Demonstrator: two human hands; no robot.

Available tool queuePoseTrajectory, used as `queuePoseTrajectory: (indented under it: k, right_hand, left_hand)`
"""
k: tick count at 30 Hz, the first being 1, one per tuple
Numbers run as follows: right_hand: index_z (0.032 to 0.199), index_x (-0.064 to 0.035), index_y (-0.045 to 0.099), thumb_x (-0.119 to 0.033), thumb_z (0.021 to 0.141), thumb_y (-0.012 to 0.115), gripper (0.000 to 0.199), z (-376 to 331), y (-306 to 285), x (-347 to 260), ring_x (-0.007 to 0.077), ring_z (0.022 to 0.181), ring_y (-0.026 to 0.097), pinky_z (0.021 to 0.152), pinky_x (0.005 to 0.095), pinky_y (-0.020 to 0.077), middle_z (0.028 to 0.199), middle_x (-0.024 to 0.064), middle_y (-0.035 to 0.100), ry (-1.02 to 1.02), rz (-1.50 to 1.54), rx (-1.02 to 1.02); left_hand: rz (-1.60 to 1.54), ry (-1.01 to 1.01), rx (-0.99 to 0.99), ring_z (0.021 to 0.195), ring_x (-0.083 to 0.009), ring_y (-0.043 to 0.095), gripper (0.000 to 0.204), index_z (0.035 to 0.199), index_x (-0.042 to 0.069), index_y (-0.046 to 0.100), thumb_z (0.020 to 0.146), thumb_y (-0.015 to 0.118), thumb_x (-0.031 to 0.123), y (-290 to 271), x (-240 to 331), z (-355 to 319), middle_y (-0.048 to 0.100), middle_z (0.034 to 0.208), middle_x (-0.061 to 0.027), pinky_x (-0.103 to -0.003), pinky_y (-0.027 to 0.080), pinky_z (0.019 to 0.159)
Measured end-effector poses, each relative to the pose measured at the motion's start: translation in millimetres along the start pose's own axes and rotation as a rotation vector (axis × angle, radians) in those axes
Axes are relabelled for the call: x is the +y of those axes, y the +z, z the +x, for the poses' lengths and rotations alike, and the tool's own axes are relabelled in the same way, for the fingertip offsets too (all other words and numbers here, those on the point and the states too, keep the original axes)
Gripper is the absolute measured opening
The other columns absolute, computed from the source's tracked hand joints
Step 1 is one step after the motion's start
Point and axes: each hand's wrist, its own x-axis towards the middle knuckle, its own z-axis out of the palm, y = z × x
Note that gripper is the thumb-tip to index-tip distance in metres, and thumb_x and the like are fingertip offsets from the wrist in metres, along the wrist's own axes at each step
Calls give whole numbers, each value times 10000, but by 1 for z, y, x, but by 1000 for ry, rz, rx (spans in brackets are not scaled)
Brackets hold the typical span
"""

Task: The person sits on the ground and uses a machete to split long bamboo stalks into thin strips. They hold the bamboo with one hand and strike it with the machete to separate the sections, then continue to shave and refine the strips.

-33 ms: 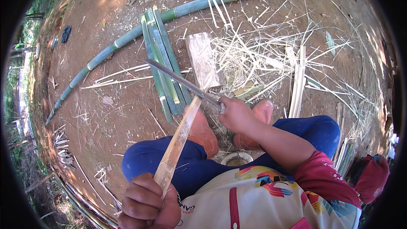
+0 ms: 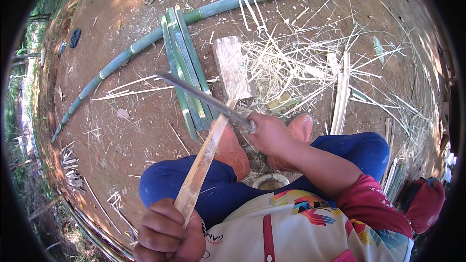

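My left hand (image 2: 167, 233) is closed in a fist around the lower end of a split bamboo strip (image 2: 201, 170). The strip slants up and away, its far end at the near end of a wooden block (image 2: 230, 63). Closed on the handle of a machete, my right hand (image 2: 272, 133) is between my feet and just right of the strip. The long machete blade (image 2: 196, 92) points to the far left and lies across the strip near its far end. Beyond the blade, several green split bamboo lengths (image 2: 182, 68) lie on the ground.
A long green bamboo pole (image 2: 141, 46) curves across the far ground. Pale shavings (image 2: 286, 68) are heaped right of the block, beside upright-lying pale strips (image 2: 341, 97). My bare feet (image 2: 230, 153) are near the block. A dark red bag-like thing (image 2: 427, 206) is at the far right.
The machete and my right hand have shifted slightly left, and the blade tip sits a little farther left. My left hand and the strip have barely moved.
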Motion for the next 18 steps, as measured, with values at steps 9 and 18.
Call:
queuePoseTrajectory:
  k: [9,18]
  right_hand:
    - [1061,-57,612,-164,772,684,317,4,-3,-3,408,815,663,743,503,523,852,207,672,-9,8,-33]
    - [1054,-36,615,-177,778,674,316,8,7,8,415,806,661,739,496,522,821,223,661,3,17,-12]
  left_hand:
    - [-30,-12,18,489,-105,287,448,758,150,373,1056,378,485,-2,0,2,317,596,26,-275,235,449]
    - [-42,-14,18,495,-103,274,444,756,162,372,1055,379,491,-2,-2,3,314,601,31,-278,221,452]
